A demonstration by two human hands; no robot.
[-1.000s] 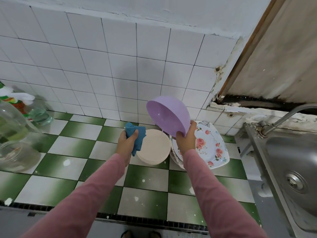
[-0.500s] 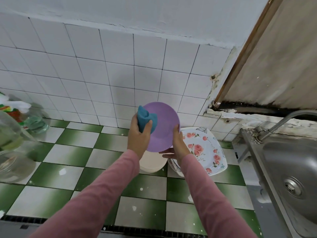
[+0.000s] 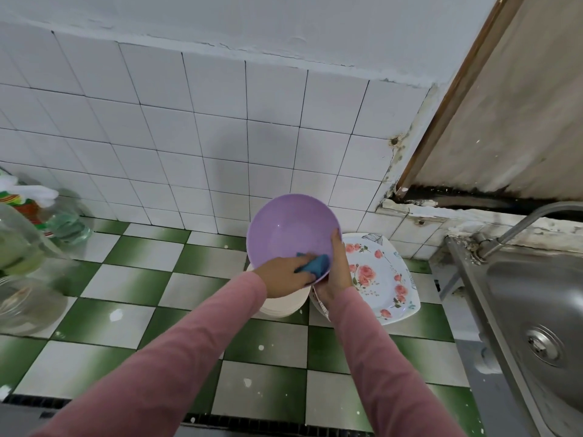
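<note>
Now the tiled counter [image 3: 271, 345] carries, at its back edge beside the sink [image 3: 536, 294], a floral plate [image 3: 381, 279] and a pale stack [image 3: 284, 305]. Above them the bowl [image 3: 290, 228] is tilted, hollow toward the camera, and the right hand [image 3: 339, 269] grips its right rim. The left hand [image 3: 284, 275] clasps the cloth [image 3: 317, 263], which has slid from the bowl's upper left to its lower inside.

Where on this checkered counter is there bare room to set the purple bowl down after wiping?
Widest free patch: the counter between the glass jars on the left and the cream plate stack. The front tiles, between the plates and the counter's edge, are bare. Crowded: cream stack and floral plate sit close together beside the sink.
</note>
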